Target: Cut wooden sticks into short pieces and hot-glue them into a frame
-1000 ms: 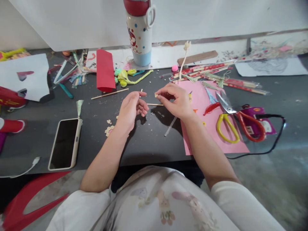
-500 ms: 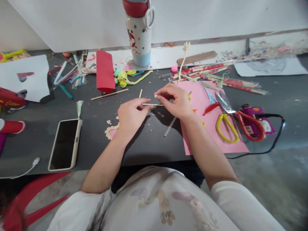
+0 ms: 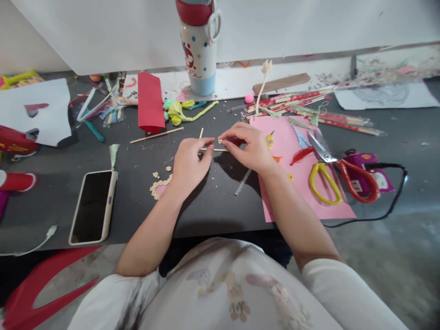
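Observation:
My right hand [image 3: 248, 145] pinches a small cream flower-shaped piece [image 3: 220, 141] between thumb and forefinger. My left hand [image 3: 192, 160] faces it from the left, thumb and forefinger apart with a gap between them. A thin wooden stick [image 3: 220, 150] runs behind the fingertips of both hands; part of it is hidden. Another short stick [image 3: 201, 133] shows just above my left hand. Beside my left wrist lies a pink heart shape [image 3: 158, 189] edged with small cream pieces, partly covered by the hand. Loose cream flower pieces [image 3: 156, 174] lie near it.
Scissors [image 3: 326, 160] with yellow and red handles rest on a pink sheet [image 3: 309, 201] at the right. A phone [image 3: 92, 206] lies at the left. A tall bottle [image 3: 199, 55] stands at the back, near a red paper piece [image 3: 150, 101] and wrapped sticks [image 3: 288, 101].
My left hand has shifted slightly right, its fingertips nearer the small piece. My right fingertips have moved a little left with that piece still pinched.

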`<state>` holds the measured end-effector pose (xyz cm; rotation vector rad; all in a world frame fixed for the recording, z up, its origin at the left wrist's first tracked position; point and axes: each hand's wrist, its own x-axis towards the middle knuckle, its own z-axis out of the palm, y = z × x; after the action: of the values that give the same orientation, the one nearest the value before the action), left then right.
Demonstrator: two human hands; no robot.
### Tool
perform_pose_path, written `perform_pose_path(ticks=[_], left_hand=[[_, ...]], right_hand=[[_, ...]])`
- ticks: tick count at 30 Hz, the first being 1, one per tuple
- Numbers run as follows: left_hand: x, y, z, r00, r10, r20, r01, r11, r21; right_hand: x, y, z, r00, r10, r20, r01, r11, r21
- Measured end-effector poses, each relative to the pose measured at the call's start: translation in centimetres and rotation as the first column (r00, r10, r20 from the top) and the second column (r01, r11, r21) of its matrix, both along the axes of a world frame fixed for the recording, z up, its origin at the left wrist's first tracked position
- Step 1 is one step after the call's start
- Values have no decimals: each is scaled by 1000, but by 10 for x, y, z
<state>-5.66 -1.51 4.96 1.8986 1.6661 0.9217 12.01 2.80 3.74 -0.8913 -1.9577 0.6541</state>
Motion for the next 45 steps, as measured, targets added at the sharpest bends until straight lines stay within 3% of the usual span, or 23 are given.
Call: perform_pose_path(ticks=[4,7,14,19,22,24,28,32,35,38,41,45], left_hand=[[2,1,2,911,34,410,54,978,-201],[2,2,4,837,81,542,74,963,-257],[1,3,4,806,119,580,83,947,-309],[3,5,0,805,167,570,16,953,-301],[3,6,-3,812,192,551,-29,956,-291],[3,6,-4,822,195,536,-51,961,-271],[3,6,-4,855,173,490,-58,969,-241],[4,6,-1,858,178,482,-58,965,-254],[5,5,1,836,188,515,-48,961,-273],[6,5,3,816,184,548,-27,959,-281],[5,4,2,801,176,572,-2,956,-292],[5,5,0,765,178,619,48,943,-330]], right_hand=[[-1,-2,3,999,42,-10,-42,999,-25],[-2,-2,3,998,61,-19,-62,997,-43],[-1,2,-4,997,60,-50,-58,998,38],[-1,2,-3,999,41,-13,-41,999,0],[-1,1,1,998,2,69,0,1000,-23],[-1,0,8,978,-38,206,43,999,-20],[4,-5,35,814,-120,568,165,986,-29],[24,-20,62,639,-170,750,307,951,-46],[43,-39,66,463,-239,853,448,894,7],[55,-57,56,273,-232,934,557,830,44],[60,-68,42,227,-216,950,575,816,48],[62,-70,29,260,-207,943,553,833,31]])
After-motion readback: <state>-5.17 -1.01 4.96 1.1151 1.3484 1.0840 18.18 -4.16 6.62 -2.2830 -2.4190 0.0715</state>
